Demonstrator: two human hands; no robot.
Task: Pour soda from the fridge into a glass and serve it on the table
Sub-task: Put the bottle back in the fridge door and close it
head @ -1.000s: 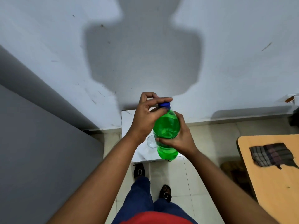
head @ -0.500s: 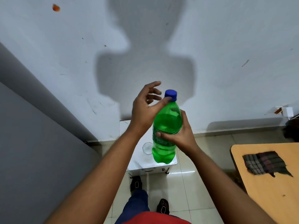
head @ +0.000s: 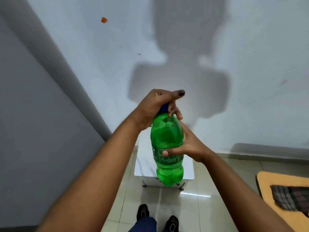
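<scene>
Right hand [head: 187, 146] grips green soda bottle [head: 167, 148] mid-body, upright in air above small white desk [head: 143, 164], steadying it so left hand [head: 155, 106], closed round blue cap [head: 164, 108], can twist

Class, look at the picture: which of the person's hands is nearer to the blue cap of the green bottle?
Left. The left hand wraps over the blue cap at the bottle's top. The right hand holds the green bottle around its middle, well below the cap.
</scene>
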